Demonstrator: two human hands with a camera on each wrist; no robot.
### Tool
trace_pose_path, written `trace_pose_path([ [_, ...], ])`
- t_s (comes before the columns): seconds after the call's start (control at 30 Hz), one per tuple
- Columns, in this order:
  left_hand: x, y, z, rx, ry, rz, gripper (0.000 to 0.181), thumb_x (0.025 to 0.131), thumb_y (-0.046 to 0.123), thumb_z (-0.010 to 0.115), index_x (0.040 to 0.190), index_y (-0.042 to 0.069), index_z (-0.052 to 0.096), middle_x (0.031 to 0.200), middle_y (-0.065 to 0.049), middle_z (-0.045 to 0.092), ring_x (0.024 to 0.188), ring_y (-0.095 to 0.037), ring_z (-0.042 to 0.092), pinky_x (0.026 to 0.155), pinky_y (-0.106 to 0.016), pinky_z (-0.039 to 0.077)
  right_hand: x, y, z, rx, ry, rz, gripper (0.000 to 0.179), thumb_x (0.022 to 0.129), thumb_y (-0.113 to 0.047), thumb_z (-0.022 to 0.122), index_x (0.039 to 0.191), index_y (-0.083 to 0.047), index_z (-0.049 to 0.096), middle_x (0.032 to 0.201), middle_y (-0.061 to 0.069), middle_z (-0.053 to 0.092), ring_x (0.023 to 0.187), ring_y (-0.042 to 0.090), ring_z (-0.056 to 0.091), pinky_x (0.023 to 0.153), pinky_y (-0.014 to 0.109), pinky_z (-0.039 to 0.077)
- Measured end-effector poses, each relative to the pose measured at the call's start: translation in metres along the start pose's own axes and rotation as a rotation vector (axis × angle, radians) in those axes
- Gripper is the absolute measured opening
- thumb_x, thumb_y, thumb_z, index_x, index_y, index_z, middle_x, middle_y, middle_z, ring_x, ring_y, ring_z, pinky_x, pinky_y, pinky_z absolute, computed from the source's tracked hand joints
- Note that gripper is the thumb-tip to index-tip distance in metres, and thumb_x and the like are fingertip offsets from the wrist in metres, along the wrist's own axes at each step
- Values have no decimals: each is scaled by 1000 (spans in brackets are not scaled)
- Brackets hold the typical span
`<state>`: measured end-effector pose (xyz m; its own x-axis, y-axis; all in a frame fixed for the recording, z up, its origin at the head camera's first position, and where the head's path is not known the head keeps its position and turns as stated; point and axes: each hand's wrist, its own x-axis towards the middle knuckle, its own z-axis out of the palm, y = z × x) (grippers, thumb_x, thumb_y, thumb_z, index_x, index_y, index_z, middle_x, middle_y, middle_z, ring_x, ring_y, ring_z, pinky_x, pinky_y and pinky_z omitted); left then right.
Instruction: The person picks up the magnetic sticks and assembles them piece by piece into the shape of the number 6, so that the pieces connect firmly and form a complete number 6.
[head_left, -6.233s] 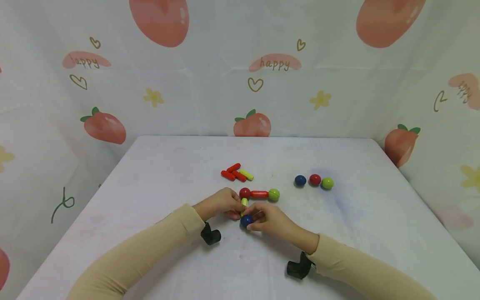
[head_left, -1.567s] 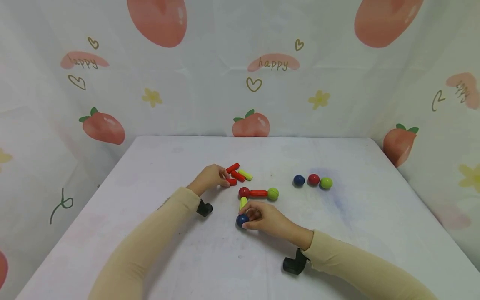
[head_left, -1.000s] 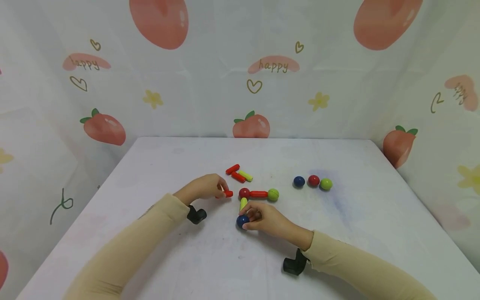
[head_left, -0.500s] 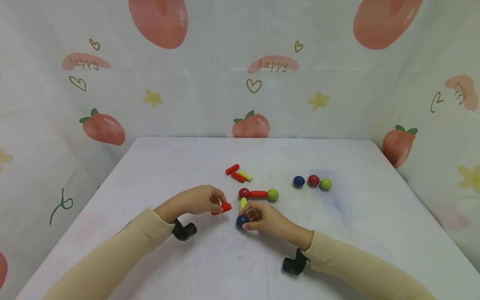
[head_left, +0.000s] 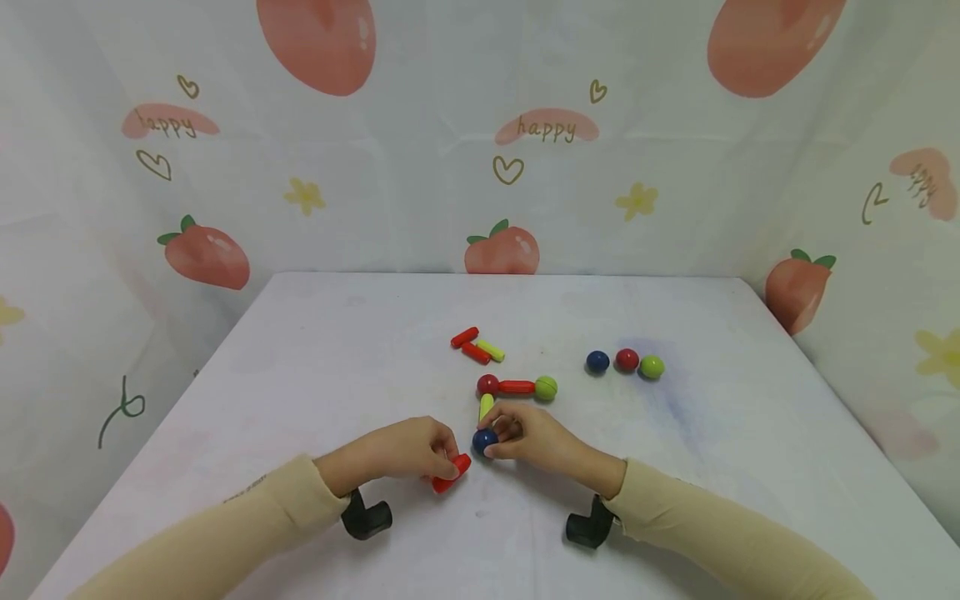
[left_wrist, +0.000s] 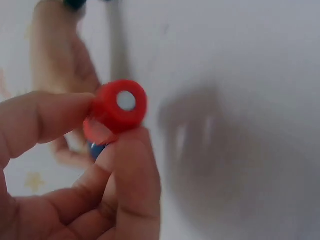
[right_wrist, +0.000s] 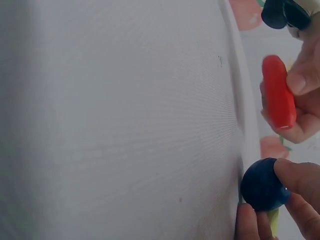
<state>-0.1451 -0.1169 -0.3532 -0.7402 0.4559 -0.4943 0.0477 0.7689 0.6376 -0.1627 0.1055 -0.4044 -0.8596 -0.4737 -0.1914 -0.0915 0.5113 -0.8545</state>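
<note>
Between thumb and fingers my left hand pinches a red rod, tilted and held just off the table; a round whitish disc shows in its end in the left wrist view. My right hand pinches a blue ball resting on the table, close to the rod. From that ball a yellow-green rod runs up to a red ball. A second red rod links the red ball to a green ball. My right fingers partly cover the yellow-green rod.
Two red rods and a yellow-green rod lie loosely together farther back. At back right stand a blue ball, a red ball and a green ball in a row. A printed cloth hangs behind the white table.
My left hand let go of the yellow-green rod, took a red rod from the loose group and brought it toward me, beside the blue ball. My right hand has stayed on the blue ball.
</note>
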Motion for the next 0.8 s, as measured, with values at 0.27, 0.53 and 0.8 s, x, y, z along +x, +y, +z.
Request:
trace_pose_path([
  [0.27,3,1,22,-148,20,-40,11,89,13,74,88,7,65,71,1,61,61,-10,56,60,-19,49,0,-1,0,8,-2,-8,28,89,-9,78,114,-11,67,101,6,67,89,14,60,78,25,55],
  [0.53,8,0,30,-277,23,-70,12,92,13,73,89,5,64,70,-1,64,54,-6,59,60,-19,57,-1,-1,-1,6,-4,-18,28,89,-8,78,114,-10,67,100,6,67,88,13,60,78,24,55],
  [0.8,12,0,36,-336,37,-65,13,93,13,72,89,4,64,72,-2,65,53,-6,60,59,-19,56,-1,-1,-1,15,-6,-20,27,89,-7,77,114,-9,67,101,7,67,88,14,61,82,26,56],
])
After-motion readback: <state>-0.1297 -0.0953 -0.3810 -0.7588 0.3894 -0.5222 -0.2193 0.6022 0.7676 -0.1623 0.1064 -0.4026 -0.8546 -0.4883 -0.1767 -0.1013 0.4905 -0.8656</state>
